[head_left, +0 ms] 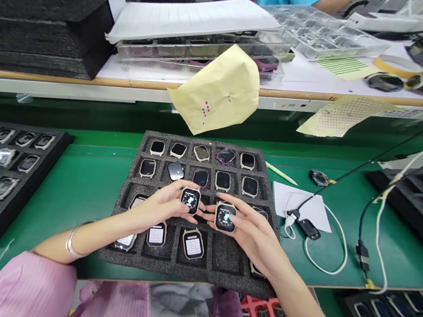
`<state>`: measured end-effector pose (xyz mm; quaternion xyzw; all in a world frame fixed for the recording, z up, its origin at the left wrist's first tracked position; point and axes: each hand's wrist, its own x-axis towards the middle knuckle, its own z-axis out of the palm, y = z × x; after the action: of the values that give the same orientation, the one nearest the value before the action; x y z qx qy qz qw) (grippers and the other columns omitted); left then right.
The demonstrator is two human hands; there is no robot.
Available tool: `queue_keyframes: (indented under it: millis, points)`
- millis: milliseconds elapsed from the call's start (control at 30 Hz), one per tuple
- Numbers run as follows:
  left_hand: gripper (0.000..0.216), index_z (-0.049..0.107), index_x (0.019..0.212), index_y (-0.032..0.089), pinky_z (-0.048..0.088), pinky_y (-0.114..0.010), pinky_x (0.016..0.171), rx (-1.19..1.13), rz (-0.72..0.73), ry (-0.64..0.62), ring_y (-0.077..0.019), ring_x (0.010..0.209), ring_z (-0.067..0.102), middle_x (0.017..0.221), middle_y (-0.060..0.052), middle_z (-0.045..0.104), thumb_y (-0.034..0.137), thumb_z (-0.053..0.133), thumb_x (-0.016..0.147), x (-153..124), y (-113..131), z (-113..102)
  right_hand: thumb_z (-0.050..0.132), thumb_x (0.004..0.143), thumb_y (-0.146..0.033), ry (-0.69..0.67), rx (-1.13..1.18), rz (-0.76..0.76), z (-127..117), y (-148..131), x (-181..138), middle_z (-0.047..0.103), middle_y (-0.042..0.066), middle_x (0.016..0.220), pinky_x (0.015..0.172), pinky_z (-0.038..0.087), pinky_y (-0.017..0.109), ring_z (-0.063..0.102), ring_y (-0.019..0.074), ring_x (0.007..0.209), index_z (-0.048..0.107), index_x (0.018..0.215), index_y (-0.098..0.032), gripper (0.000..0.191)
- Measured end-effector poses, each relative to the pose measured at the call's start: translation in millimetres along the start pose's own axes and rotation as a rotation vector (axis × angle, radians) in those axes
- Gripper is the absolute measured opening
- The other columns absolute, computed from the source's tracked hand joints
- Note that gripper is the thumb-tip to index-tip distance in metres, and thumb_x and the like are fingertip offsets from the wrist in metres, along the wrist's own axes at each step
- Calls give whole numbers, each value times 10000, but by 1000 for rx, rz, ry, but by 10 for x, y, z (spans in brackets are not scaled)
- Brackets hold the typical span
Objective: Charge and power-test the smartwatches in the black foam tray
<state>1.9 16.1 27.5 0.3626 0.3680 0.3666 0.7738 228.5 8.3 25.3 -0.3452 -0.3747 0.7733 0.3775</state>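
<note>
Left hand grips a pale-rimmed, squarish black-faced smartwatch; right hand grips a matching lit watch, both above the dark-grey pocketed foam tray. Best pinched by their edges, tapped lightly.

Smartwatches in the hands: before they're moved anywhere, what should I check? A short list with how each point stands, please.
1. Left hand has hold of its smartwatch: ok, fingers at the case edges.
2. Right hand has hold of the other smartwatch: ok, likewise.
3. Both held screens lit: ok, pale graphics on dark.
4. Screen text matches: cannot tell, too small to read.
5. Watches sit straight in the black foam tray: not ok, several lie askew.
6. White cable away from both hands: ok, its loop lies right of the tray.
</note>
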Motion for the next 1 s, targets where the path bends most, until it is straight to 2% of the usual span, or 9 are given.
queue_keyframes:
  millis: [233, 633, 800, 933, 1000]
  points:
    - [389, 553, 1158, 188, 552, -409, 853, 22, 31, -48, -248, 1056, 632, 1037, -87, 666, 121, 593, 776, -12, -68, -24, 626, 848, -225, 15, -18, -30, 9, 22, -21, 691, 106, 1172, 992, 462, 501, 650, 286, 1091, 581, 1278, -233, 432]
    - [369, 552, 1164, 196, 579, -401, 826, 108, 80, -84, -233, 1021, 637, 1024, -83, 671, 163, 601, 800, -4, -116, -36, 650, 873, -279, 36, -125, -86, 8, 47, -45, 699, 82, 1158, 956, 515, 483, 662, 276, 1071, 585, 1271, -263, 404]
    - [348, 554, 1136, 189, 584, -372, 801, 122, 71, -97, -221, 993, 642, 986, -69, 669, 158, 610, 795, -15, -63, -5, 658, 890, -269, 40, -222, -98, 9, 71, -49, 672, 87, 1206, 955, 531, 467, 669, 264, 1061, 533, 1315, -248, 443]
    - [351, 545, 1135, 193, 581, -364, 805, 128, 67, -91, -208, 978, 644, 980, -58, 663, 152, 621, 794, -29, -10, 19, 710, 838, -202, -60, -278, -108, 20, 59, -121, 610, 79, 1302, 1074, 436, 451, 599, 240, 1180, 404, 1410, -268, 652]
    - [346, 545, 1133, 192, 581, -363, 801, 135, 68, -93, -209, 982, 641, 983, -64, 666, 164, 631, 799, -34, 4, 25, 682, 855, -204, -85, -356, -96, 1, 37, -194, 582, 82, 1333, 1093, 410, 456, 572, 239, 1214, 323, 1459, -278, 706]
